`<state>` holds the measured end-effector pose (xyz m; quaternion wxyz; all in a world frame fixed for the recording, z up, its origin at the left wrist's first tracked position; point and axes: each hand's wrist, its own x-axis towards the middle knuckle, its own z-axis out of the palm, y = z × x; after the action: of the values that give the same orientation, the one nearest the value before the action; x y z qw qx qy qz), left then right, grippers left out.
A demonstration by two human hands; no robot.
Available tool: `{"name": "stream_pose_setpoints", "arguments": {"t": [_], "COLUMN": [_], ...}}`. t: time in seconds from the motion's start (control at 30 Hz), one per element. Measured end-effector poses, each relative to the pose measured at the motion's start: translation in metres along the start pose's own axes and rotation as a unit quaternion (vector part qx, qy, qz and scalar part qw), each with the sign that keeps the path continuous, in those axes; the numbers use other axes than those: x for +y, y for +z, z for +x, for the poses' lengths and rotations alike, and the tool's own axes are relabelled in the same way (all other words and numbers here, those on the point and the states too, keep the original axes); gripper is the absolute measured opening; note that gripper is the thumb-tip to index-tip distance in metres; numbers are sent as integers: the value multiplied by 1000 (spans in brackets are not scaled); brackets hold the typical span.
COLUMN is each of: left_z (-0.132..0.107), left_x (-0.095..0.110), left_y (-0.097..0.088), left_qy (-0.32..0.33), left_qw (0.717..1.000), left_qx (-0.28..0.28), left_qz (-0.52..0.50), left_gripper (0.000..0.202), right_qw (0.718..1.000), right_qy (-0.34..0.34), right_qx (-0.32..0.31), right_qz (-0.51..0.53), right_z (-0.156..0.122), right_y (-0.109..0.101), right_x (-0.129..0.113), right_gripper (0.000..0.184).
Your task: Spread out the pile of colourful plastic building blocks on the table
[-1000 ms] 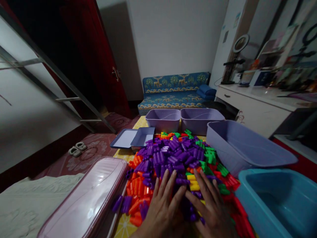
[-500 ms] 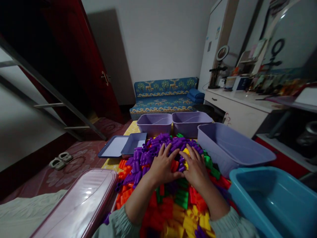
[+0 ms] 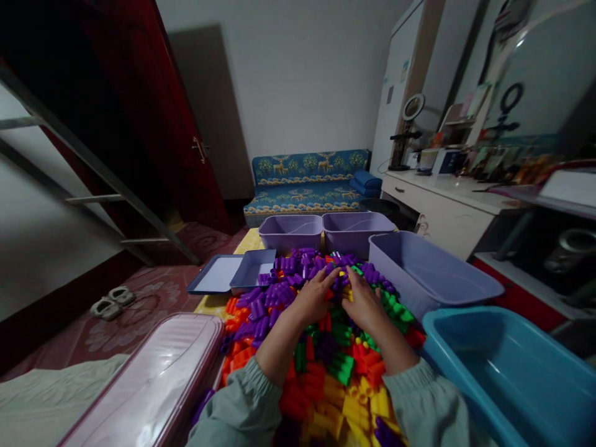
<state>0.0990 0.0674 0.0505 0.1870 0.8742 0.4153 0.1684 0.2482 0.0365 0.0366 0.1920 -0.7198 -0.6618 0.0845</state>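
A big heap of plastic tube-shaped building blocks in purple, orange, red, green and yellow covers the table. My left hand rests on the heap, its fingers stretched forward and to the right over purple blocks. Just beside it, my right hand lies on the heap with its fingers stretched out, near a few yellow pieces and the green blocks. A small gap separates the two hands, and neither holds a block that I can see. Some fingertips are sunk among the blocks. Nearer my sleeves lie yellow blocks and red ones.
Two lilac bins stand behind the heap, and a larger lilac bin on the right. A blue bin is at the near right. Left are a shallow tray, a flat white-lined lid and a pink lidded box.
Both hands have moved slightly forward, and the fingers are less spread. Purple blocks around them have shifted, with some pushed right toward the lilac bin and some onto the shallow tray.
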Motion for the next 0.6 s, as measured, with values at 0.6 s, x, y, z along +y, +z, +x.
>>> {"name": "stream_pose_setpoints", "arguments": {"t": [0.6], "left_z": [-160], "left_x": [-34], "left_y": [19], "left_qy": [-233], "left_qw": [896], "left_qx": [370], "left_qz": [73], "left_gripper": [55], "right_qw": [986], "right_qy": [-75], "right_qx": [148], "right_qz": [-11], "right_z": [-87], "right_y": [25], "right_x": [74], "right_gripper": [69]}}
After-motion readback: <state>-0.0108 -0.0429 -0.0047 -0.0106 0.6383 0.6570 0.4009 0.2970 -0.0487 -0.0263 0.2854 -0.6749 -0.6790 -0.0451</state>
